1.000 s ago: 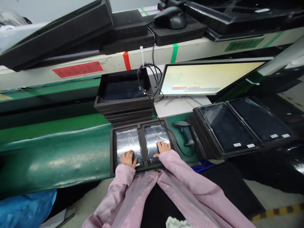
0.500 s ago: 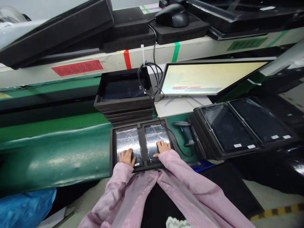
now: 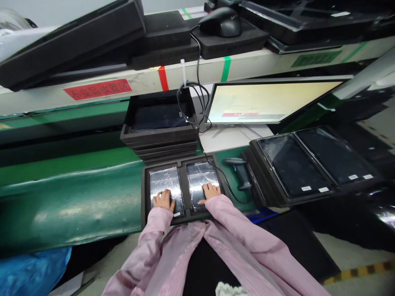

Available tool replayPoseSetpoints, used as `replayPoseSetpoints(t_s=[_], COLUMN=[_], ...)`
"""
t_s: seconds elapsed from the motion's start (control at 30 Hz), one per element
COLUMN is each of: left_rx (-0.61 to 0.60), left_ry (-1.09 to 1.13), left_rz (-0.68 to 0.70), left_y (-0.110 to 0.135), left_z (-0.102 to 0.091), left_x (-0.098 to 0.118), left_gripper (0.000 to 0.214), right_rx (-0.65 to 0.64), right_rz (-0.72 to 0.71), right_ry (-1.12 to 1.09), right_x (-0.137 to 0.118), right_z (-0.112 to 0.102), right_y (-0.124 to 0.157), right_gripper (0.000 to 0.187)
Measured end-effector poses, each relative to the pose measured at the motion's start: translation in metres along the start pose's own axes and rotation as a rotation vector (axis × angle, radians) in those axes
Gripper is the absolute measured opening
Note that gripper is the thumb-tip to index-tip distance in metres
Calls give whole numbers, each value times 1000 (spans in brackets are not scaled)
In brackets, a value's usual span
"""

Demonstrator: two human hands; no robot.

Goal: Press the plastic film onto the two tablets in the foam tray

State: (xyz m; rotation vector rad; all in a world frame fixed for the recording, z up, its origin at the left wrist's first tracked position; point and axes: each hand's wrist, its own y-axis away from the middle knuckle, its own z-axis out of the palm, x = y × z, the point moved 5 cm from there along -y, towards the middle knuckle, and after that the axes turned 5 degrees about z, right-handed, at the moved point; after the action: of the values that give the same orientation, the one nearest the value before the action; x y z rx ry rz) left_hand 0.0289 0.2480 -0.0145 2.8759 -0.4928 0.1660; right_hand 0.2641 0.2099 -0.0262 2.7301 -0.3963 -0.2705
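Observation:
A black foam tray (image 3: 182, 181) with two side-by-side slots lies on the green mat in front of me. In its left slot is a film-covered flat panel (image 3: 165, 179) with a small white label at its lower edge. A second film-covered panel (image 3: 197, 172) fills the right slot. My left hand (image 3: 164, 200) rests on the lower part of the left panel, fingers spread. On the right panel lies my right hand (image 3: 211, 190), its fingers apart and thumb stretched to the left. Neither hand grips anything.
Behind the tray stands a stack of black trays (image 3: 160, 137) holding panels. A barcode scanner (image 3: 242, 173) lies to the right, its cable crossing the tray's corner. Further right are more trayed panels (image 3: 296, 164). A monitor (image 3: 271, 100) and a shelf with a mouse (image 3: 220, 22) are beyond.
My left hand has slid slightly up the left panel. My right hand stays almost in place on the right panel. The whole view has shifted a little.

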Motion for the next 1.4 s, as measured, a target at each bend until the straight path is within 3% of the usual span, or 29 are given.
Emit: replayPoseSetpoints(t_s=[0.07, 0.13, 0.2, 0.33, 0.4, 0.67, 0.77, 0.9, 1.0, 1.13, 1.27, 1.33, 1.4], left_rx=[-80, -138, -157, -129, -111, -259, -243, -151, -124, -153, -262, -258, -204], left_ry=[13, 12, 1, -16, -34, -58, -62, -93, -120, -135, -103, -81, -70], left_rz=[123, 172, 107, -136, -161, 46, 25, -182, -215, -213, -20, 29, -7], left_y=[9, 16, 17, 7, 3, 21, 20, 2, -11, -9, 6, 12, 14], left_z=[13, 22, 22, 5, -1, 24, 21, 6, 0, 5, 16, 17, 11], left_x=[28, 41, 35, -4, -11, 27, 10, -34, -43, -21, 12, 16, 7], left_gripper=[56, 58, 59, 58, 59, 70, 64, 62, 64, 68, 72, 68, 61], right_rx=[9, 6, -10, 4, 12, 3, -4, 18, 18, 5, 21, 12, 6], right_rz=[-5, -8, -16, -8, 6, 17, 18, 17, 18, 16, 16, 9, 4], right_ry=[-2, -1, -3, -3, 0, 0, -2, -3, -5, -2, -1, -5, -10], right_x=[0, 1, 1, 0, 0, -2, -2, -2, -2, -2, -1, -1, -2], right_z=[-1, 0, 1, 0, -2, -6, -4, -3, -3, -3, -2, -2, -3], right_y=[0, 0, 0, 1, 2, 5, 4, 4, 4, 4, 2, 2, 3], right_gripper=[68, 68, 68, 67, 66, 66, 68, 66, 65, 67, 70, 72, 71])
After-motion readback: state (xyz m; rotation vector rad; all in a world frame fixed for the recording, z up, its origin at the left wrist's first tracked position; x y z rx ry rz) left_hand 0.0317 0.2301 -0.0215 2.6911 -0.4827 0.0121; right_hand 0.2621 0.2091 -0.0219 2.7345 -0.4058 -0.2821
